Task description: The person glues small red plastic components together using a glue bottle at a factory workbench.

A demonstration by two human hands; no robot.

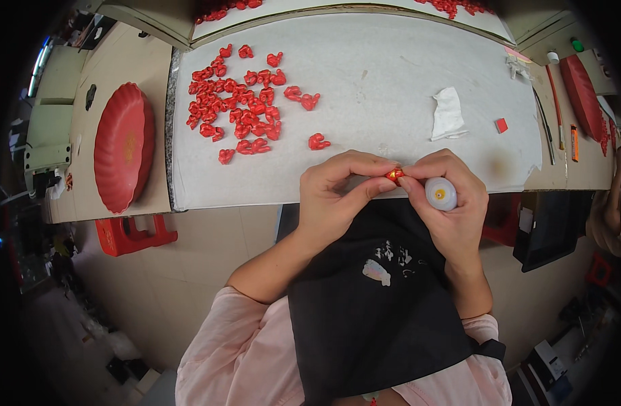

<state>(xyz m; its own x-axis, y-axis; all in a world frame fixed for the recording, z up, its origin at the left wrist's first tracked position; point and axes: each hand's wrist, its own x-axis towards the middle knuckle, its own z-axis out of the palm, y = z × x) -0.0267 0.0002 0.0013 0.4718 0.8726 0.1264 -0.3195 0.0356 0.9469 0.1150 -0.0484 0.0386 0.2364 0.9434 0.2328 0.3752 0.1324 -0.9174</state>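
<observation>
Currently L grip [332,196], R grip [469,210] pinch red-gold pc [395,175] — R w/ whitish bottle [440,195]; tissue [448,114], red pcs [247,122] beyond.

Small red pieces [249,101] on the sheet: glossy, hard-looking, like lacquered plastic, bright specular spots on the curves. Red-and-gold piece [394,174] in hand: shiny, gold part looks metallic. Bottle [441,195]: pale plastic, smooth, slightly milky. Work sheet [365,74]: white, paper-like, matt, with stains. Wipe [448,116]: soft, creased, tissue or thin cloth, can't tell which. Table edge strip [177,88]: speckled, granite-look. Scalloped tray [129,128] on the left: red, ribbed wall, low sheen, likely plastic. Stool [136,233]: smooth red plastic. Apron [385,325]: black matt cloth, pale shinier print. Shirt [239,345]: pink, soft matt fabric, wrinkled
</observation>
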